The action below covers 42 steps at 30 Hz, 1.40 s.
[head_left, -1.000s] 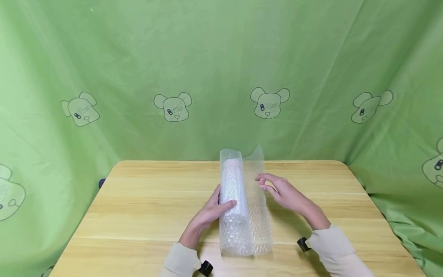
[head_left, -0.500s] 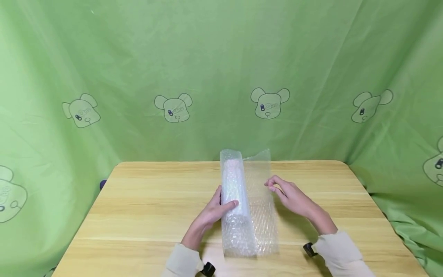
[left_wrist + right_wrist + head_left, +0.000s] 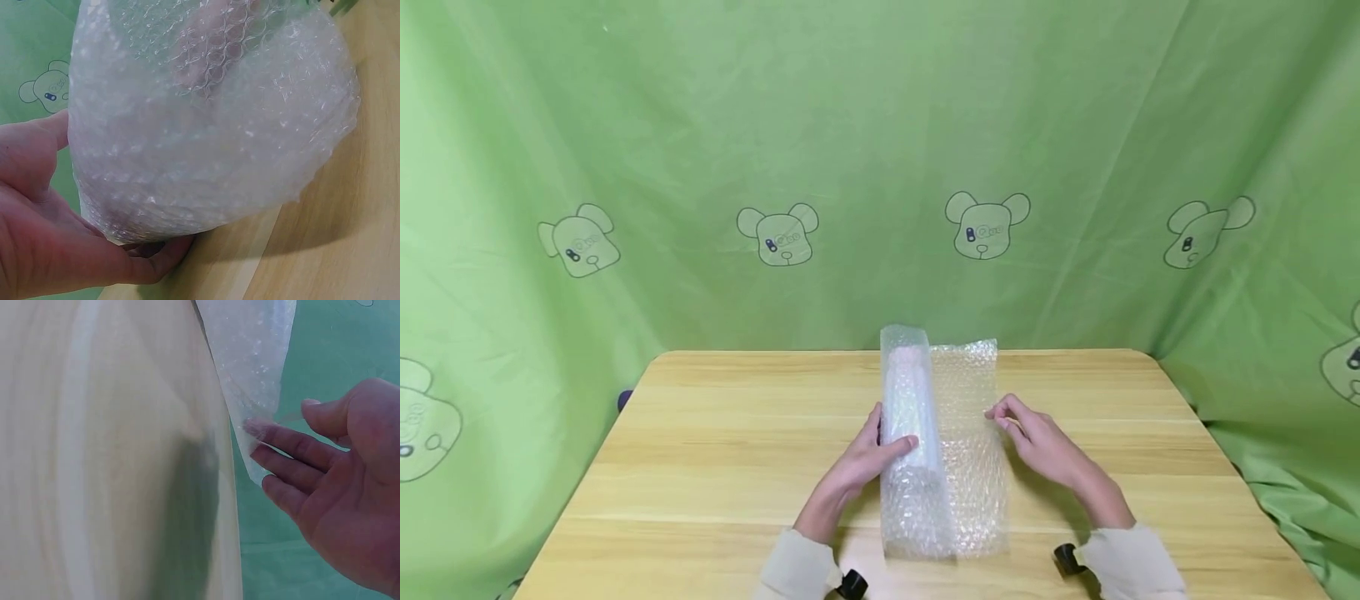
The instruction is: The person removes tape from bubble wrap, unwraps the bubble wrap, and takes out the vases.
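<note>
A long bundle wrapped in clear bubble wrap lies lengthwise near the middle of the table, with a pale white and pinkish object showing through the layers. My left hand grips its left side, thumb over the top and fingers reaching underneath. From the bundle's right side spreads a loose flap of the wrap. At the flap's right edge my right hand pinches the film between thumb and fingers. In the right wrist view, fingertips overlap the flap's corner, and a thin strip of film runs toward the thumb.
The wooden table has rounded far corners. Green curtains printed with bear heads hang behind it and at both sides. A small dark purple thing shows beyond the left edge. Black wrist cameras sit at both cuffs.
The right hand has moved right and toward me, drawing the flap out wider. The flap's raised far corner has come down lower. The left hand stays on the bundle, nearly still.
</note>
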### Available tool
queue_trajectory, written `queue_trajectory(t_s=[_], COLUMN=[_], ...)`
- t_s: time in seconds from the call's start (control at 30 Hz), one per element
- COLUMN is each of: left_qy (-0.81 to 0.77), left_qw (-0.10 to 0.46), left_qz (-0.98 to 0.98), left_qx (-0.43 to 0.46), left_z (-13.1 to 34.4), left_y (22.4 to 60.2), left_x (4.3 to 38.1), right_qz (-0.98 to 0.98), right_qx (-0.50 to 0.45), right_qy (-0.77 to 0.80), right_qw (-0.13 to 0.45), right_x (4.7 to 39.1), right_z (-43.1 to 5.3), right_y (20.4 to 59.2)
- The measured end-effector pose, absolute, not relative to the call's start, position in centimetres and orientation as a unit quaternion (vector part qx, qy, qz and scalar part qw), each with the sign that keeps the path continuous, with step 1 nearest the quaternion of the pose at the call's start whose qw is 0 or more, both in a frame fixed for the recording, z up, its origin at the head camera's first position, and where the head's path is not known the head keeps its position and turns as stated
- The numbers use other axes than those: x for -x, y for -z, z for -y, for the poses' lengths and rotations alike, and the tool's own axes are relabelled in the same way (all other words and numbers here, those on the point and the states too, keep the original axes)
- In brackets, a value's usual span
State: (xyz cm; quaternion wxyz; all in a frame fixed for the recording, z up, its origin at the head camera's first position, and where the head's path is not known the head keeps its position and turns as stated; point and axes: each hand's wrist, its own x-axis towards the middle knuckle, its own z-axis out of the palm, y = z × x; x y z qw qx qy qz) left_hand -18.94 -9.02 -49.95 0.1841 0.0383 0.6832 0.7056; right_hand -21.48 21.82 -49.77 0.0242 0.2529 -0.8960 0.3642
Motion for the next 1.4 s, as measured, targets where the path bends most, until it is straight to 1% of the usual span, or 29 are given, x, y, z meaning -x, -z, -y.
queue_trajectory(t_s=[0.53,0.67,0.9,1.2,1.4], left_qy=[-0.704,-0.717,-0.722,-0.717,-0.722], left_qw=[0.185,0.182,0.184,0.192,0.190], left_qz=[-0.685,-0.672,-0.666,-0.669,-0.665], left_qx=[-0.036,-0.031,-0.025,-0.028,-0.033], left_z=[8.7,8.1,8.0,8.2,8.1], left_y=[50.0,49.9,50.0,49.9,50.0], left_x=[18.8,18.7,18.5,18.5,18.5], right_qz=[0.911,0.914,0.912,0.899,0.903], right_qx=[-0.235,-0.232,-0.223,-0.236,-0.232], right_qy=[-0.336,-0.331,-0.345,-0.368,-0.361], right_qw=[0.029,0.034,0.008,0.005,-0.004], right_x=[21.4,21.4,21.5,21.3,20.9], right_z=[-22.1,-22.4,-22.8,-23.0,-23.0], right_y=[52.0,51.7,51.4,51.3,50.1])
